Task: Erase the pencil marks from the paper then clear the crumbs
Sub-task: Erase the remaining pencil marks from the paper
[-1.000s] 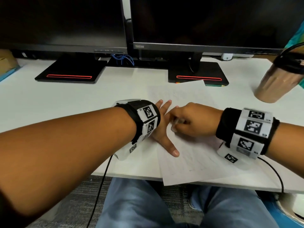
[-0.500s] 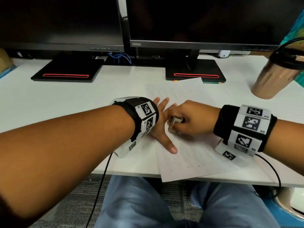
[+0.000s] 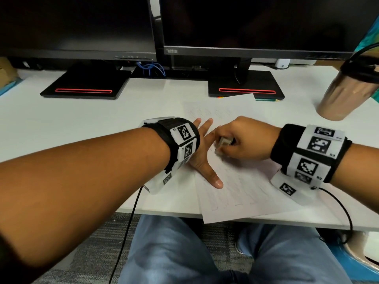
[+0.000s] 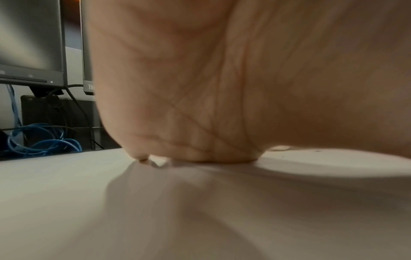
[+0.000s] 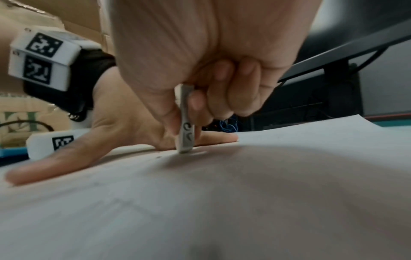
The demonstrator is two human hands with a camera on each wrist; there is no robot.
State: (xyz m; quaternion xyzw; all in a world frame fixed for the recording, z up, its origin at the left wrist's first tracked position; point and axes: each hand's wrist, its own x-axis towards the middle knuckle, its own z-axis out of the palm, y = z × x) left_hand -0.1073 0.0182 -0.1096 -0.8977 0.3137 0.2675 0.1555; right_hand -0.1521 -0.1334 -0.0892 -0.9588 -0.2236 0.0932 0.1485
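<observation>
A white sheet of paper (image 3: 242, 187) with faint pencil lines lies on the desk, its near corner hanging over the front edge. My left hand (image 3: 202, 152) lies flat on the paper's left side, fingers spread and thumb pointing toward me; it is also seen as my left hand (image 5: 124, 126) in the right wrist view. My right hand (image 3: 242, 138) pinches a small white eraser (image 3: 222, 144) and holds it on end against the paper. The eraser (image 5: 185, 130) stands upright with its lower edge on the sheet. A few dark crumbs (image 5: 158, 157) lie beside it.
Two black monitors on stands (image 3: 244, 87) stand at the back of the white desk (image 3: 82, 124). A copper tumbler (image 3: 344, 93) with a black lid stands at the right. Blue cables (image 3: 151, 68) lie between the stands. My knees are below the desk's front edge.
My right hand has shifted the eraser slightly toward me and to the right over the paper. The left hand stays flat in place.
</observation>
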